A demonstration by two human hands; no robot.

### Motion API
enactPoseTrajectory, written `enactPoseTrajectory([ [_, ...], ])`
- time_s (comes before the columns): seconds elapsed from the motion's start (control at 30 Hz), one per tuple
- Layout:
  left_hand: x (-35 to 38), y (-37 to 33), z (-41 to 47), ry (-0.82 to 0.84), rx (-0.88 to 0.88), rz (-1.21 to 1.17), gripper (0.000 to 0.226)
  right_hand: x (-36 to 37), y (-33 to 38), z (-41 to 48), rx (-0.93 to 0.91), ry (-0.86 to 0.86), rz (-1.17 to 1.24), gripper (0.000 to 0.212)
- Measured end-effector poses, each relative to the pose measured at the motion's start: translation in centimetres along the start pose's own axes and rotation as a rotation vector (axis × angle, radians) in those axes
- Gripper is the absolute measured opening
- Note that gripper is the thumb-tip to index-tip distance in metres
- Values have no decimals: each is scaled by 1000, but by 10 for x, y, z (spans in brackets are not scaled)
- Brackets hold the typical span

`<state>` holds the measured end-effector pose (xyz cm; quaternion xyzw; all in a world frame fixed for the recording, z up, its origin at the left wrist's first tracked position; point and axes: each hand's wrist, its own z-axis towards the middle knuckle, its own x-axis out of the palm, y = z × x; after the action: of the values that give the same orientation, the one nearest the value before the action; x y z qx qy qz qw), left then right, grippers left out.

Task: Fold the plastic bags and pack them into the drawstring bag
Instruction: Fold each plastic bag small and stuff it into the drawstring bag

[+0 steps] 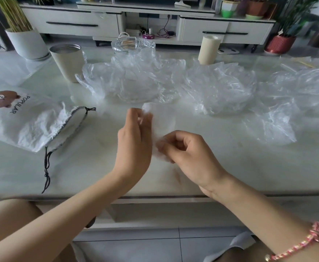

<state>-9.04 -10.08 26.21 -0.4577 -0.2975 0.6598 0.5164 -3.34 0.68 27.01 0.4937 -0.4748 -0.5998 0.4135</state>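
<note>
A thin, clear plastic bag [160, 125] hangs between my two hands over the middle of the marble table [211, 167]. My left hand [134, 140] pinches its upper end with the fingertips. My right hand [189, 150] pinches the lower end, fingers curled round it. The white drawstring bag [26, 120] with a brown bear print and the word POPULAR lies flat at the left, its mouth and black cords facing my hands. Crumpled clear plastic bags lie behind: one [132, 78] at centre, one [221, 87] to its right, one [291, 103] at far right.
A beige metal cup [68, 61] stands back left and a glass dish [133, 44] behind the central heap. A beige paper roll [208, 50] stands back right. A white plant pot [27, 43] sits at the far left corner. A TV cabinet stands beyond.
</note>
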Motion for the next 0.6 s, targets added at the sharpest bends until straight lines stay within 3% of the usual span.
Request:
enactPoseTrajectory([
  [0.23, 0, 2, 7, 65, -163, -144, 24, -4, -1, 3, -140, 17, -127, 10],
  [0.43, -2, 2, 4, 246, -438, -345, 23, -5, -8, 6, -54, -5, -122, 18],
  [0.6, 0, -2, -6, 236, -207, -158, 31, 1, -9, 9, -17, -38, -138, 17],
])
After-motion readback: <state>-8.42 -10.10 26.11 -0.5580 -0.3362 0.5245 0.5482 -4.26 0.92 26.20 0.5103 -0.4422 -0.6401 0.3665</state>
